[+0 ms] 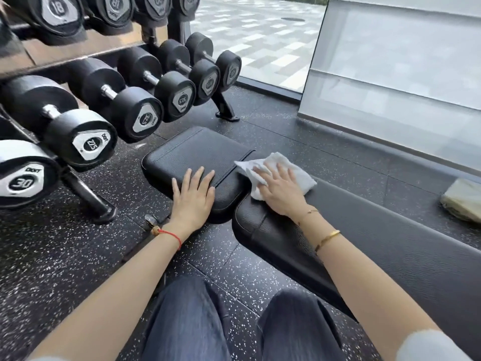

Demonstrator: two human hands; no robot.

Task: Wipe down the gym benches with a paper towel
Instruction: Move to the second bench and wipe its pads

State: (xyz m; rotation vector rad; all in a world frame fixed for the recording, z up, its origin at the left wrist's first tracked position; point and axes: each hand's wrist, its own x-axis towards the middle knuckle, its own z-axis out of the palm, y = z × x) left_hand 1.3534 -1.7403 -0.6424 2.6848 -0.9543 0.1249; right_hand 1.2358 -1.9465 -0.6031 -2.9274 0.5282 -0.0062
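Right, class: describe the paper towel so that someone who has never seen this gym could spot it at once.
Start at the black padded bench beside the dumbbell rack. Where its seat pad meets the long pad, the right hand presses flat on the paper towel. It is crumpled and white, the only pale thing on the bench.

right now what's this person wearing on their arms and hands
Both forearms are bare, no gloves. The left hand has a thin red string bracelet with a small bead at the wrist. The right hand has a fine gold chain at the wrist and a solid gold bangle further up the forearm. A pale grey-white sleeve edge shows near the right elbow. No rings visible on the fingers.
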